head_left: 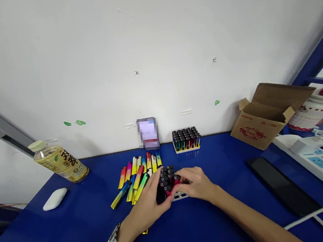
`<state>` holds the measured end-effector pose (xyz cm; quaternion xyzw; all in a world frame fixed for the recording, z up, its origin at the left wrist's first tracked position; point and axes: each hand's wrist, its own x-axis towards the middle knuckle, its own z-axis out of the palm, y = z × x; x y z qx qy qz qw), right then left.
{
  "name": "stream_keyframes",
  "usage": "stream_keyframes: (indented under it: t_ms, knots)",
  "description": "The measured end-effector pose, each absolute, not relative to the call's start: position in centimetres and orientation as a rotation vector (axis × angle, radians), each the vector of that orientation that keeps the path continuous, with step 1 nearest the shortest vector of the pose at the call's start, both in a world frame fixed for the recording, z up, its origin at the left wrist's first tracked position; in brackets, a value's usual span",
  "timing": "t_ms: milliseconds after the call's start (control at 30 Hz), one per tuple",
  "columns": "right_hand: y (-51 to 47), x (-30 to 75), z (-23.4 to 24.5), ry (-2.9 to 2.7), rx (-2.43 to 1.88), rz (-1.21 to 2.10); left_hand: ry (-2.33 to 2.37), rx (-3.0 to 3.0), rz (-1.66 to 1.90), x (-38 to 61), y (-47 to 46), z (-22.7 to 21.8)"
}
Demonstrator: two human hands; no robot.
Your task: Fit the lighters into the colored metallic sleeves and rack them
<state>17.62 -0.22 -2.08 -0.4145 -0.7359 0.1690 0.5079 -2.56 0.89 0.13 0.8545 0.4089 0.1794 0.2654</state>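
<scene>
In front of me a white holed lighter tray (180,197) holds several black-topped lighters (163,179) standing upright. My left hand (146,203) curls around the tray's left side, thumb in front and fingers behind. From the right, my right hand (195,182) pinches a pink-red lighter (176,179) at the tray; its lower part is hidden by the fingers. Left of the tray lies a loose pile of colourful lighters (138,177), yellow blending into red, green, blue or white, partly covered by my left hand.
Against the wall stand a filled lighter tray (188,150) and a phone (148,133). On the left are a tilted drink bottle (60,162) and a white case (55,199). An open cardboard box (259,125), a black phone (281,185) and a power strip (320,160) occupy the right.
</scene>
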Motion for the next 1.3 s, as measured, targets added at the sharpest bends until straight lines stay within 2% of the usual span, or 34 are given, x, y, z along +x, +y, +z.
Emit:
stream_keyframes:
  t_ms: [267,567,733,900,1000,1167,1300]
  knots:
    - [-0.5,18.3,-0.4,-2.214,-1.014,-0.183,1.105,2.343,0.432,-2.9,1.1,-0.2]
    - [-0.5,18.4,0.1,-2.292,-0.92,-0.364,1.121,2.375,0.382,-3.2,1.2,-0.9]
    - [-0.4,18.9,-0.2,-2.208,-0.904,-0.123,1.129,2.367,0.373,-3.2,1.0,-1.0]
    - [1.2,19.2,0.6,-1.877,-1.254,0.361,1.13,2.333,0.415,-3.1,0.7,-0.8]
    - [3.6,18.7,1.4,-2.051,-1.318,0.521,1.147,2.306,0.445,-3.1,0.7,-0.8]
    - [7.0,16.6,1.9,-2.389,-1.489,0.575,1.156,2.271,0.442,-3.4,0.7,0.0]
    - [7.4,15.2,1.5,-2.386,-1.632,0.516,1.115,2.289,0.381,-3.5,0.8,1.1]
